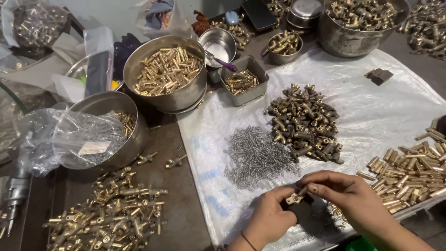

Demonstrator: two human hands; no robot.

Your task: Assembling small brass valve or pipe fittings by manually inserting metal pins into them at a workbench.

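My left hand pinches a small brass valve body near the table's front edge. My right hand grips a short brass pin and holds its end against that body. Both hands meet over a white plastic sheet. Just behind them lies a pile of small steel springs. Farther back sits a heap of dark brass valve bodies. To the right lies a pile of brass pins.
A heap of assembled brass fittings covers the front left. Steel bowls hold brass pins and a clear bag of springs. A small square tin, smaller bowls and a large pot of fittings stand at the back.
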